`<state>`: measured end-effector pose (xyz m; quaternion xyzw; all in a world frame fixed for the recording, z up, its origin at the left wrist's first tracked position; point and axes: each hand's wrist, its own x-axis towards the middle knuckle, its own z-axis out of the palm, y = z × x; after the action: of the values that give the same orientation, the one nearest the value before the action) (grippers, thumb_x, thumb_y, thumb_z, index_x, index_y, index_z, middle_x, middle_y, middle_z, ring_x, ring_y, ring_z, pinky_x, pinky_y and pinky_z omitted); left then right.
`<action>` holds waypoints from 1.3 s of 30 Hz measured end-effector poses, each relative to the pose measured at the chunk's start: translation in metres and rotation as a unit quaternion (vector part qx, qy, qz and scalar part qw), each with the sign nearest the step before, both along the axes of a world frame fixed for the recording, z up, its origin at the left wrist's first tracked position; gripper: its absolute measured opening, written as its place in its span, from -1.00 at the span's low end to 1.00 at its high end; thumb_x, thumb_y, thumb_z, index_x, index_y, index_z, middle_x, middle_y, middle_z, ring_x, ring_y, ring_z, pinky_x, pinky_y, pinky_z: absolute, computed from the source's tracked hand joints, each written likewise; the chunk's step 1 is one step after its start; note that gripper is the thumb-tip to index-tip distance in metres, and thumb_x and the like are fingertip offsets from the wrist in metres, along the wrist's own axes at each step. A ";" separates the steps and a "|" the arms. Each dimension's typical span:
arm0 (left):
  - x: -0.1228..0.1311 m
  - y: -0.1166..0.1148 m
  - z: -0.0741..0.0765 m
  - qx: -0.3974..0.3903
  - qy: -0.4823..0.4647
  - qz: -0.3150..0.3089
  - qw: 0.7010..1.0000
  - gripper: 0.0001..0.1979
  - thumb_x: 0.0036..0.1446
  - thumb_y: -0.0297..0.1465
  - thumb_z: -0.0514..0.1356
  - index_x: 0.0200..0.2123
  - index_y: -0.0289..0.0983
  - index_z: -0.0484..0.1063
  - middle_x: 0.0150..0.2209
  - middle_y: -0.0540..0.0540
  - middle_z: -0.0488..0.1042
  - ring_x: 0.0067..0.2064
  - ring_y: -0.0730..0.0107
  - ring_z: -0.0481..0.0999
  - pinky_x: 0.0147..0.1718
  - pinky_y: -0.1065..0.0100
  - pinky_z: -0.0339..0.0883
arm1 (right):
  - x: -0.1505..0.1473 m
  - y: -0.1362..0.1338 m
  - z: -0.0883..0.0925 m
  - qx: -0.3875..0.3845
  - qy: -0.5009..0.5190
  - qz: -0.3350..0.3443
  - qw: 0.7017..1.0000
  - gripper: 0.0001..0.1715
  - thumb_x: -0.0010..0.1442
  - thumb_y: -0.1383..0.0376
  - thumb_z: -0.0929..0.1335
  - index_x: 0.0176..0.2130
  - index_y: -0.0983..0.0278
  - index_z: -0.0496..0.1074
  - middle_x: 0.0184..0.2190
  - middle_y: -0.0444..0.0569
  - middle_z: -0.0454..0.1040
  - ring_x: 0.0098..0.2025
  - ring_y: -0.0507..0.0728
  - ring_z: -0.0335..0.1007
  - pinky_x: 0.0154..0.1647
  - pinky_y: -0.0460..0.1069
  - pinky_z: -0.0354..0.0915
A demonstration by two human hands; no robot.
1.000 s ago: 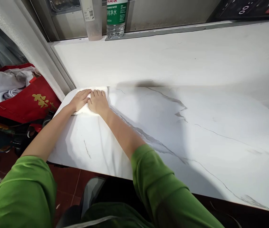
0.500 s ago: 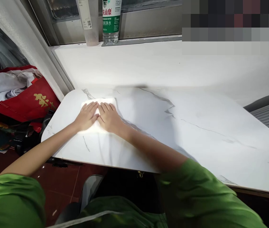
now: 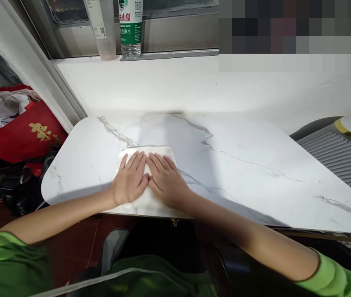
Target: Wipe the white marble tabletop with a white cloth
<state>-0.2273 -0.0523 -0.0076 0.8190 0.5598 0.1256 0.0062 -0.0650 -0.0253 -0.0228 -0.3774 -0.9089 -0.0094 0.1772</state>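
Observation:
A folded white cloth (image 3: pixel 150 202) lies flat on the white marble-patterned tabletop (image 3: pixel 255 185), close to its front edge. My left hand (image 3: pixel 130 179) rests palm down on the cloth's left part, fingers stretched out. Beside it, my right hand (image 3: pixel 167 179) presses flat on the right part, its fingers also extended. The two thumbs and index fingers meet or nearly meet at the middle. Much of the cloth is hidden beneath both hands.
On the window ledge stand a clear water bottle (image 3: pixel 131 33) and a translucent plastic container (image 3: pixel 102 33). A red bag (image 3: pixel 20 128) stuffed with white fabric sits at the left. A grey ribbed object (image 3: pixel 339 154) adjoins the table's right side. White wall (image 3: pixel 163 84) rises behind.
Both hands and the cloth under them have moved right and nearer the table's front edge. The camera view has shifted to the right.

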 end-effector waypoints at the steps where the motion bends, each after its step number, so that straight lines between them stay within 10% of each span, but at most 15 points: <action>1: 0.001 0.013 0.000 -0.003 0.002 0.004 1.000 -0.45 0.33 -0.33 -0.13 0.32 -0.43 0.11 0.35 -0.32 0.14 0.40 0.06 0.04 0.36 -0.05 -0.16 | -0.001 0.013 0.000 -0.007 -0.001 -0.008 1.000 -0.34 0.29 0.31 0.10 0.26 0.58 0.25 0.30 0.26 0.22 0.33 0.31 0.09 0.36 0.24 0.00; 11: 0.010 0.172 0.003 -0.029 -0.012 0.045 0.999 -0.48 0.32 -0.41 -0.11 0.30 -0.42 0.14 0.36 -0.29 0.14 0.39 0.12 0.07 0.35 0.01 -0.15 | -0.007 0.163 0.007 -0.041 -0.009 -0.052 0.998 -0.36 0.30 0.35 0.08 0.28 0.58 0.18 0.31 0.26 0.21 0.33 0.30 0.08 0.34 0.19 -0.05; 17: 0.012 0.202 0.001 -0.033 -0.020 0.059 0.997 -0.48 0.31 -0.43 -0.10 0.31 -0.39 0.15 0.37 -0.24 0.12 0.40 0.16 0.05 0.36 0.05 -0.18 | -0.011 0.184 0.011 -0.057 -0.050 -0.104 0.992 -0.36 0.33 0.38 0.04 0.33 0.50 0.11 0.35 0.18 0.13 0.37 0.24 0.00 0.36 0.16 -0.08; 26: 0.031 0.149 0.004 -0.027 -0.007 0.052 0.998 -0.47 0.32 -0.40 -0.10 0.32 -0.44 0.12 0.37 -0.28 0.12 0.39 0.12 0.06 0.35 0.01 -0.16 | 0.014 0.140 0.006 -0.034 -0.010 -0.067 0.997 -0.36 0.31 0.36 0.07 0.30 0.54 0.17 0.32 0.23 0.19 0.35 0.28 0.07 0.36 0.20 -0.06; 39: 0.095 -0.008 -0.002 -0.013 0.023 -0.050 0.998 -0.42 0.35 -0.33 -0.14 0.34 -0.52 0.07 0.38 -0.35 0.06 0.42 -0.01 -0.03 0.36 -0.12 -0.21 | 0.095 -0.027 -0.003 0.021 -0.019 -0.056 0.998 -0.34 0.32 0.30 0.07 0.30 0.52 0.18 0.34 0.21 0.16 0.39 0.26 0.01 0.38 0.23 0.00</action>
<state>-0.1327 -0.0603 -0.0097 0.8486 0.5197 0.0985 0.0105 0.0304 -0.0519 -0.0256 -0.4241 -0.8889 -0.0455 0.1669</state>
